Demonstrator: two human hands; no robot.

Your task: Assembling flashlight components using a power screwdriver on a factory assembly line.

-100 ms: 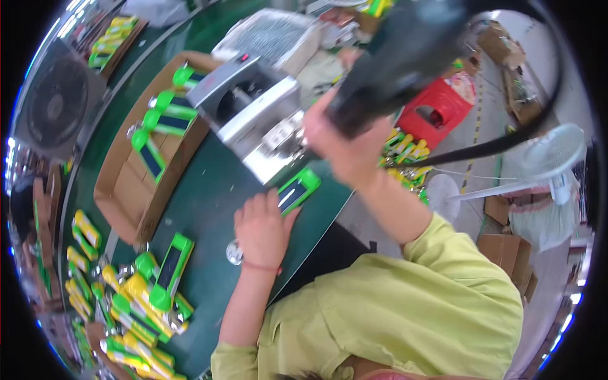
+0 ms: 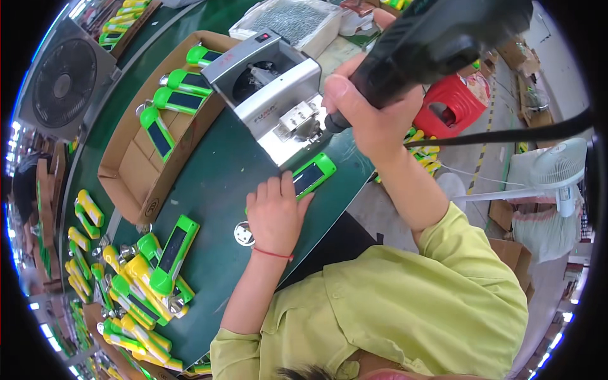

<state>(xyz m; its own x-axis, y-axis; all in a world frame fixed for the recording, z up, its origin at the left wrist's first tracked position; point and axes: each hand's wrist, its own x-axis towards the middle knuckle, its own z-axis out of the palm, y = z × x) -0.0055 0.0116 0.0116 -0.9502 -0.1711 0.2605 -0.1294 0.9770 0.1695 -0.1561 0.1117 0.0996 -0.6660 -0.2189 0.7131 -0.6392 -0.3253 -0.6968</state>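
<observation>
A: Which step do we have in hand?

B: We judge it to be tool at the machine, part held ready. The right hand point(image 2: 380, 123) has its fingers wrapped around a black power tool point(image 2: 443, 44); the tip is just beside the metal block point(image 2: 299, 119) on the front of the silver machine point(image 2: 269, 114). We cannot tell whether they touch.

A: And the left?

B: The left hand point(image 2: 277, 218) grips a green light point(image 2: 310, 179) against the desk point(image 2: 212, 190), thumb on one side, fingers over the other. The light lies just in front of the machine, dark panel up. By the wrist we note a round silver disc point(image 2: 244, 233); whether it joins the light, we cannot tell.

A: What does the next move call for?

B: In our judgement, a tip well lined up with the block, and a light that does not slide.

A: Containers?

B: A long cardboard box point(image 2: 125, 176) holds four green lights toward its far end. A white tray point(image 2: 323, 42) behind the machine holds many small grey bits. The machine's dark bowl point(image 2: 244, 85) is open on top; its contents we cannot make out.
</observation>
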